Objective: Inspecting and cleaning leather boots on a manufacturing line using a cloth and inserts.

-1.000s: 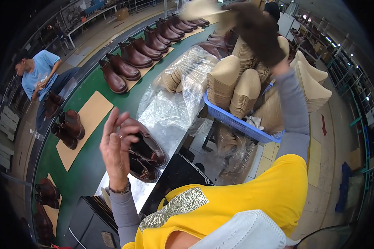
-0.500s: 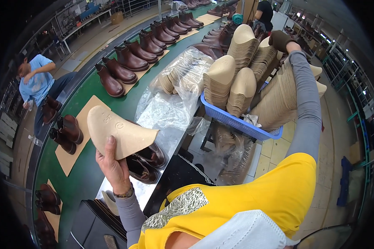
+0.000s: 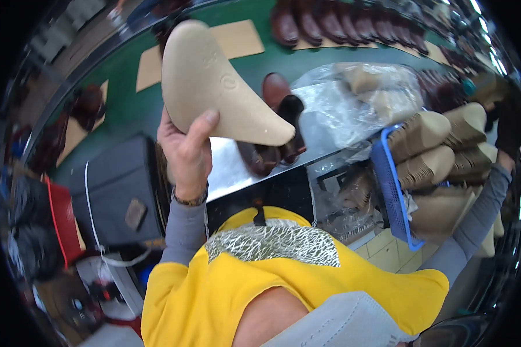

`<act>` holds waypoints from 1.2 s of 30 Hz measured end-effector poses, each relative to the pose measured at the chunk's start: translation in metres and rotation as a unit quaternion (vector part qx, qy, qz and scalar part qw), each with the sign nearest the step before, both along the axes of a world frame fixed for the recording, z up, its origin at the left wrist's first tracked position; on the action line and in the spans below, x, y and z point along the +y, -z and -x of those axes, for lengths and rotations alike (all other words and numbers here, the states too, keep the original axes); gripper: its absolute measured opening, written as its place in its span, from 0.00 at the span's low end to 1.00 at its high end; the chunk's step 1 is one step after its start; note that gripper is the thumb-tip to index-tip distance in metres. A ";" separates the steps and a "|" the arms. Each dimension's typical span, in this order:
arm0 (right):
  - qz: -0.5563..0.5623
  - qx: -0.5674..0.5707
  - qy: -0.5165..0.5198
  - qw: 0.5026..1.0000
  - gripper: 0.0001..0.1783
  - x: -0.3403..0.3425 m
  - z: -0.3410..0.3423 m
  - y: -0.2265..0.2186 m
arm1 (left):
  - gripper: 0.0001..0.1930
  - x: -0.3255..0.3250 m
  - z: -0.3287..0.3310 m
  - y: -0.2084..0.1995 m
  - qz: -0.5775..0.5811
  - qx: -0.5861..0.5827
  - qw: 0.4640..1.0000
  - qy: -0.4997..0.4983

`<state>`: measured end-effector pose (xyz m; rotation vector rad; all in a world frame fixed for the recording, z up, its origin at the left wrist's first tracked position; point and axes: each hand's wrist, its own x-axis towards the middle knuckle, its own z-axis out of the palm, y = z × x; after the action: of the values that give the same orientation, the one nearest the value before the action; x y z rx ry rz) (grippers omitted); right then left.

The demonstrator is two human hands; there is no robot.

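Note:
My left hand (image 3: 185,153) is raised and grips a tan, curved, moulded shoe piece (image 3: 214,87) by its lower edge, thumb in front. The piece hangs over a pair of dark brown shoes (image 3: 275,95) on the green table (image 3: 127,110). My right hand (image 3: 508,124), in a dark glove, is stretched far to the right, at the stacks of similar tan pieces (image 3: 428,133) that fill a blue basket (image 3: 391,185). Its fingers are too dark and too near the rim to make out.
A crumpled clear plastic bag (image 3: 341,110) with more tan pieces lies between the shoes and the basket. A row of brown shoes (image 3: 330,23) and flat cardboard sheets (image 3: 237,37) sit further back. A dark grey box (image 3: 118,191) stands at lower left.
My head has tilted down and the view has swung. My left hand, empty a second ago, now holds the tan piece and has lifted it closer. My right arm stays at the stacks.

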<state>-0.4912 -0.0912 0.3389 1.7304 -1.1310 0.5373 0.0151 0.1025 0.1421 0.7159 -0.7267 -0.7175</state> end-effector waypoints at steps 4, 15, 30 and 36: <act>-0.035 0.129 -0.066 0.989 0.17 -0.043 -0.122 0.082 | 0.18 0.029 -0.037 -0.003 0.028 -0.057 0.987 -0.145; -0.416 0.018 -0.500 0.759 0.18 0.015 -0.408 0.164 | 0.18 0.196 -0.176 0.016 -0.241 -0.719 0.385 -0.526; -0.508 0.326 -0.719 0.344 0.25 0.203 -0.606 0.242 | 0.24 0.250 -0.192 0.088 -0.426 -0.678 0.557 -0.220; -0.494 0.273 -0.739 0.368 0.24 0.183 -0.630 0.252 | 0.34 0.242 -0.191 0.082 -0.416 -0.704 0.536 -0.210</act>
<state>0.1385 0.0914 0.0874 3.2877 1.3734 0.0531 0.2062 0.3449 0.0602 2.4025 -1.5844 0.2475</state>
